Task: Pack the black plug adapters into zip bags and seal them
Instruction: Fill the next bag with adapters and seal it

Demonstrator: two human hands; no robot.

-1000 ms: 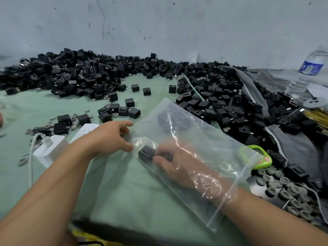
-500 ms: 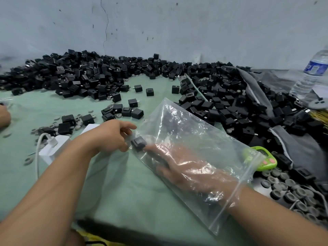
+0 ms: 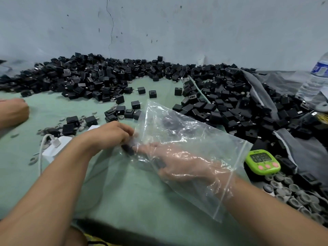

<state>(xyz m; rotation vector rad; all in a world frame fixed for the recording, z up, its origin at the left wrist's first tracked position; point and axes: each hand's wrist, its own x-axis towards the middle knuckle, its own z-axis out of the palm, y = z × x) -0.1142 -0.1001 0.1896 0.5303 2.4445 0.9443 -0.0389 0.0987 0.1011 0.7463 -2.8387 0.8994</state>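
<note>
A clear zip bag (image 3: 191,132) lies on the green cloth, its open zip end toward the lower right. My right hand (image 3: 179,163) is inside it up to the wrist, fingers stretched toward the bag's closed left corner. A black plug adapter (image 3: 127,149) sits in that corner at my fingertips. A second dark piece (image 3: 159,163) shows under my right hand, unclear through the plastic. My left hand (image 3: 113,134) is outside the bag, fingers curled, pinching the plastic at that same corner. A large heap of black adapters (image 3: 85,80) runs along the wall.
More adapters fill a grey cloth sack (image 3: 253,96) on the right. A green timer (image 3: 262,161) and grey round caps (image 3: 292,190) lie by the bag's mouth. A water bottle (image 3: 315,82) stands far right. A white charger (image 3: 56,148) and another person's hand (image 3: 13,112) are on the left.
My right hand pushed the adapter deeper into the bag's closed corner. My left hand closed in on that corner and took hold of the plastic.
</note>
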